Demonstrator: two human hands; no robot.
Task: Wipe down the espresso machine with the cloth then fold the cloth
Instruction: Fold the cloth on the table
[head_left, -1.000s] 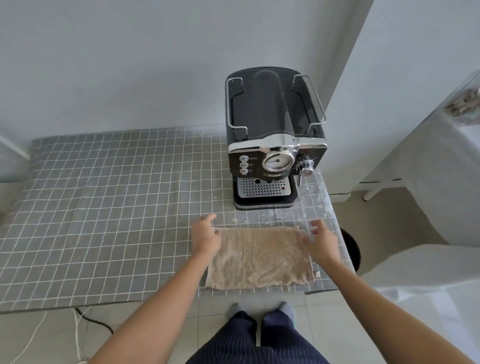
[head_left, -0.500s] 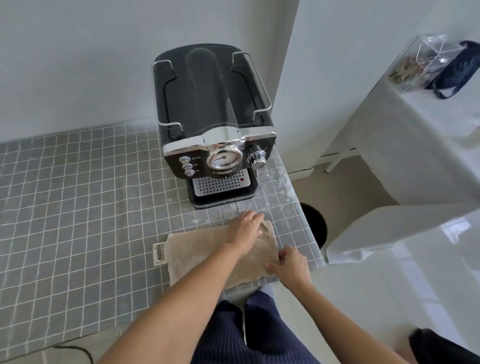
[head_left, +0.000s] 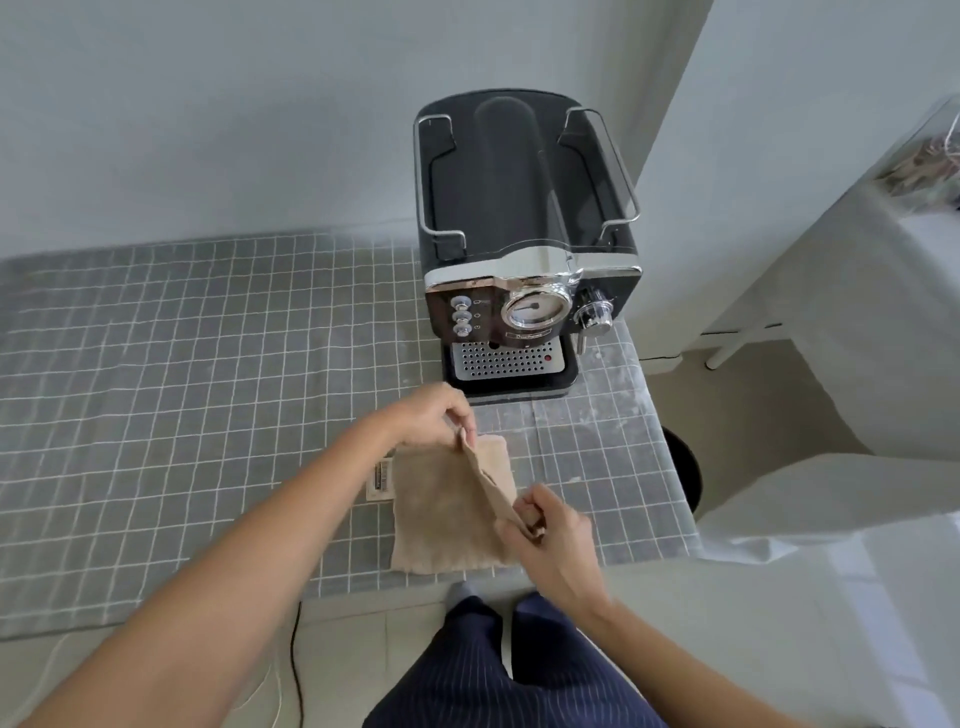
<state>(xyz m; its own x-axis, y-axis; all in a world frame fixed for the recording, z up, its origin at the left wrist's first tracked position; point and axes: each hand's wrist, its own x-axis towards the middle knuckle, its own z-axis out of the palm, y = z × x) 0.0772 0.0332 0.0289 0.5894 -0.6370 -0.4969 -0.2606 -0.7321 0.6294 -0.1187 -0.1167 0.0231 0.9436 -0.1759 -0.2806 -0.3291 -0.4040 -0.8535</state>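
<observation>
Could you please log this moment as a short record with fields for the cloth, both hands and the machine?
cloth: beige cloth, partly folded, on the grid-patterned table
left hand: left hand pinches the far end of the raised edge
right hand: right hand pinches the near end
espresso machine: espresso machine stands behind the cloth, untouched
label: tag at the cloth's left edge

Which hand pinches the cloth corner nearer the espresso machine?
The left hand; the right hand pinches the cloth at the near table edge.

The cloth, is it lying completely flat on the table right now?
No, both hands pinch one edge of the cloth and lift it off the table.
</observation>
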